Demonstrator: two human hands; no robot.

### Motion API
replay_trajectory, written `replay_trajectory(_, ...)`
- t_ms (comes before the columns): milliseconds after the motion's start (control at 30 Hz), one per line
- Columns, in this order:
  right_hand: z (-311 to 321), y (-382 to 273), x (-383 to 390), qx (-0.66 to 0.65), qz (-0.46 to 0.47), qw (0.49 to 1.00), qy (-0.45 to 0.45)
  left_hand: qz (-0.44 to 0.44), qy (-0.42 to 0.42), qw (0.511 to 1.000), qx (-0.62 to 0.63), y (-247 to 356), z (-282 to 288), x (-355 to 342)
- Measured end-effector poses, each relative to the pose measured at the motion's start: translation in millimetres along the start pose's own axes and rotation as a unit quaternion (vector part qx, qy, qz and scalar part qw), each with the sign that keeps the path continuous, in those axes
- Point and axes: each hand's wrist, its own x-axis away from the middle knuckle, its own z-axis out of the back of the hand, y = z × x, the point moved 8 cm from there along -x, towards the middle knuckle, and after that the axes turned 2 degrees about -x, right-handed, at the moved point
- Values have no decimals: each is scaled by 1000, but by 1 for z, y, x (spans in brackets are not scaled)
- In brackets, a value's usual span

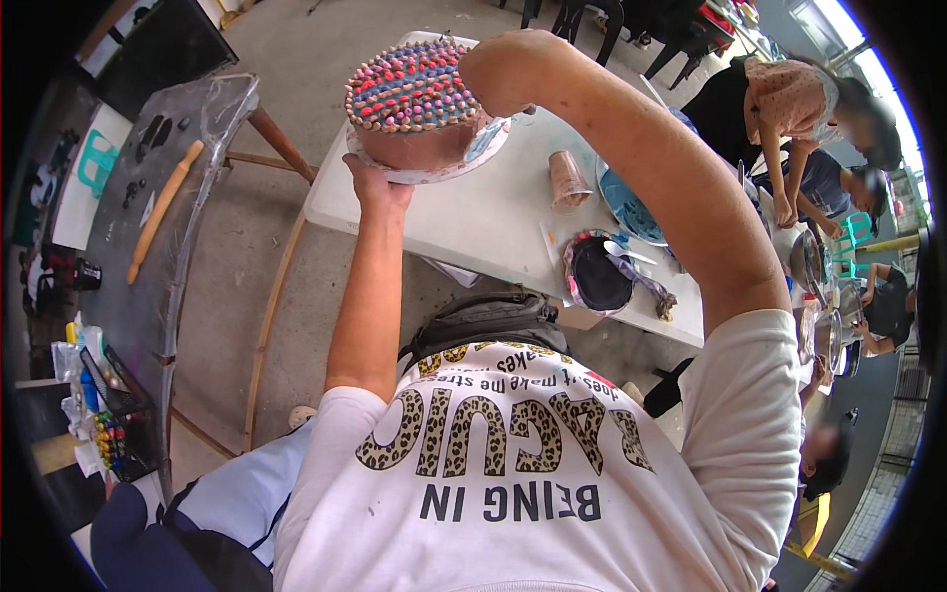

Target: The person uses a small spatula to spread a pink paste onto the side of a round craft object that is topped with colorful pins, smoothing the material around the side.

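Note:
A round cake with smooth brown sides stands tilted on a white board over the near end of a white table. Rows of small pink, red, grey-blue and tan peaks cover its top. My left hand grips the board from below at its near left edge, the fingers partly hidden beneath. Bent over the cake's right side, my right hand has its fingers turned away, hidden by the hand itself; whether it holds anything does not show.
On the white table stand a smeared plastic cup, a blue bowl and a dark-filled bowl with a white spoon across it. To the left, a rolling pin lies on a dark table. Several people work at the right.

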Motion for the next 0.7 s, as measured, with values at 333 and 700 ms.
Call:
replay_trajectory(333,29,14,9,-119,-6,991,-65,10,21,1000,-5,3,0,5)
replay_trajectory(700,31,28,16,-71,94,982,-145,3,11,1000,12,-2,13,-2)
